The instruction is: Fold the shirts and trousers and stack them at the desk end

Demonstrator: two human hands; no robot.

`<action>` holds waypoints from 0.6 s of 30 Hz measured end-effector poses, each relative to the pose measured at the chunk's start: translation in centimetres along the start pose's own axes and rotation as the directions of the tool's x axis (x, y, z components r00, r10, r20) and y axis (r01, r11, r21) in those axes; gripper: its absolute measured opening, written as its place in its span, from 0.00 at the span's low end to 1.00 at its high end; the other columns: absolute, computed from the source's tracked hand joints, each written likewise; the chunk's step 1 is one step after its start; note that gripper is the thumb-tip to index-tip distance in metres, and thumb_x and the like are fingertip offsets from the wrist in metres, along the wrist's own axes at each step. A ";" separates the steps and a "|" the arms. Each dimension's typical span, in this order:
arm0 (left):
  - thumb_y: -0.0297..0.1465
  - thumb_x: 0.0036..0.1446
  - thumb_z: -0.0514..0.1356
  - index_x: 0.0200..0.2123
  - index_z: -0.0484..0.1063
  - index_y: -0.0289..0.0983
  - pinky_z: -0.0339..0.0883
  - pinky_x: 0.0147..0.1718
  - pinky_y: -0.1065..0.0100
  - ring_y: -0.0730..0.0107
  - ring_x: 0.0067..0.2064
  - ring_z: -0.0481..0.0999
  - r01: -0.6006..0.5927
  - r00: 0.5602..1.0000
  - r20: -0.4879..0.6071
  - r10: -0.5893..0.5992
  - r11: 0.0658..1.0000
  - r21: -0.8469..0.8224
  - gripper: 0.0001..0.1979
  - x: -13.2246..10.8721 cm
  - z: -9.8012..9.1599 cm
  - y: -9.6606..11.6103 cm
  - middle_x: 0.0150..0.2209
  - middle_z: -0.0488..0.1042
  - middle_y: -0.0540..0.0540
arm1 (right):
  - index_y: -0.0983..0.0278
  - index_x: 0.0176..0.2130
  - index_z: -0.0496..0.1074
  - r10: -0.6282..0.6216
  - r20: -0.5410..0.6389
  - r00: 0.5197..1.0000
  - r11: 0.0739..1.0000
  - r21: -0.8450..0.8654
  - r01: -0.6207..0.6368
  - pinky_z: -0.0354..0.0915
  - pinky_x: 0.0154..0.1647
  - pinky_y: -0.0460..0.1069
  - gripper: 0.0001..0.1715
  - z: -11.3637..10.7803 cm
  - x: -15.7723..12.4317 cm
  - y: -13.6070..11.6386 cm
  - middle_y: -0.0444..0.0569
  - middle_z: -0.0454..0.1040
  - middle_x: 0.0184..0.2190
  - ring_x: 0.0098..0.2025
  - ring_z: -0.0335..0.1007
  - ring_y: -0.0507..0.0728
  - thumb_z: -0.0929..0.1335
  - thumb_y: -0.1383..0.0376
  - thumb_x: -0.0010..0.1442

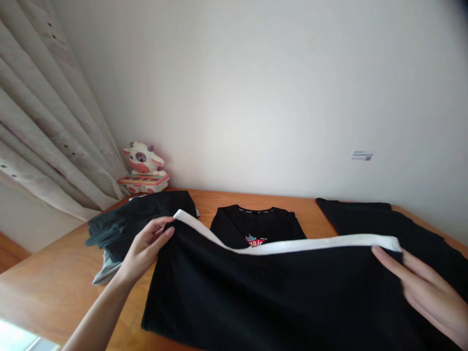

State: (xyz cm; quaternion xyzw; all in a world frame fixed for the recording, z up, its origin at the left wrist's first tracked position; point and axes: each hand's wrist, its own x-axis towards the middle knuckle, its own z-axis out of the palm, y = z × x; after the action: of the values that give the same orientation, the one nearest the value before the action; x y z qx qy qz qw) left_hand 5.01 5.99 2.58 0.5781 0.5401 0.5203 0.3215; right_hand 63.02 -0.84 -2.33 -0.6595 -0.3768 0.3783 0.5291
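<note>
A black garment with a white band along its upper edge (278, 287) hangs stretched between my two hands, and its kind cannot be told. My left hand (146, 243) pinches the band's left corner between thumb and fingers. At the other end, my right hand (420, 282) grips the right corner, thumb in front and fingers behind. The band sags in the middle. Behind it, a folded black T-shirt (263, 222) with a red and blue print lies on the wooden table (47, 287), its lower part hidden by the held garment.
On the left lies a pile of dark clothes (142, 214) with a grey piece (107, 268) under it. Behind that, a cow toy with a keyboard (144, 168) stands by the curtain (47, 112). More black clothing (380, 222) is spread at the right. A white wall (256, 97) closes off the back.
</note>
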 end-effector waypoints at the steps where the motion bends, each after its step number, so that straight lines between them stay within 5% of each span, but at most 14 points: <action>1: 0.54 0.51 0.68 0.56 0.70 0.42 0.71 0.40 0.68 0.60 0.43 0.76 -0.009 0.999 -0.051 0.006 0.998 -0.064 0.34 1.7 0.9 -0.1 0.41 0.76 0.47 | 0.47 0.49 0.77 -0.020 -0.011 1.000 0.999 0.028 0.020 0.73 0.58 0.55 0.24 1.8 1.2 -1.5 0.45 0.83 0.48 0.58 0.75 0.65 0.75 0.49 0.53; 4: 0.52 0.52 0.67 0.62 0.65 0.41 0.71 0.43 0.67 0.61 0.46 0.77 0.077 0.991 -0.104 -0.084 0.994 -0.071 0.39 6.3 3.6 -1.4 0.46 0.76 0.44 | 0.56 0.46 0.78 -0.091 -0.054 0.994 0.996 -0.015 0.090 0.74 0.53 0.52 0.26 6.1 4.9 -3.5 0.47 0.84 0.41 0.52 0.79 0.64 0.76 0.47 0.50; 7: 0.48 0.49 0.70 0.60 0.67 0.35 0.72 0.36 0.66 0.61 0.39 0.78 0.340 0.940 -0.018 -0.340 0.936 0.092 0.39 8.2 4.9 -3.7 0.41 0.79 0.41 | 0.62 0.36 0.78 0.114 0.002 0.993 0.979 -0.172 -0.112 0.76 0.37 0.51 0.25 7.1 7.4 -1.6 0.52 0.82 0.30 0.40 0.81 0.63 0.77 0.47 0.46; 9: 0.45 0.45 0.73 0.55 0.72 0.33 0.71 0.31 0.65 0.60 0.33 0.78 0.403 0.910 0.035 -0.414 0.900 0.169 0.37 7.9 4.9 -5.4 0.34 0.79 0.43 | 0.63 0.32 0.78 0.182 0.022 0.983 0.957 -0.236 -0.171 0.73 0.30 0.49 0.24 6.6 8.0 0.4 0.54 0.81 0.30 0.35 0.79 0.61 0.78 0.47 0.45; 13: 0.45 0.45 0.73 0.46 0.76 0.33 0.70 0.30 0.65 0.58 0.31 0.80 0.377 0.914 0.037 -0.403 0.881 0.287 0.29 7.0 4.8 -8.1 0.27 0.78 0.47 | 0.64 0.28 0.78 0.125 -0.024 0.992 0.945 -0.301 -0.126 0.67 0.23 0.48 0.24 5.9 8.2 2.5 0.55 0.81 0.29 0.30 0.76 0.59 0.76 0.46 0.46; 18: 0.44 0.51 0.70 0.44 0.75 0.33 0.71 0.41 0.61 0.48 0.45 0.81 0.345 0.938 -0.080 -0.338 0.874 0.342 0.24 9.3 7.5 -9.6 0.37 0.82 0.38 | 0.60 0.24 0.75 0.071 -0.065 0.995 0.915 -0.393 -0.091 0.70 0.29 0.54 0.21 8.3 9.9 1.6 0.52 0.76 0.20 0.32 0.78 0.67 0.74 0.45 0.48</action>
State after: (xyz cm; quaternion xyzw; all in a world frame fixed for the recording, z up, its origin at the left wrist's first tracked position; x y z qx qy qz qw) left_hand 8.19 18.37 -5.87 0.5170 0.7205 0.3558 0.2949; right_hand 60.02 11.21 -6.17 -0.7768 -0.4047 0.2997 0.3782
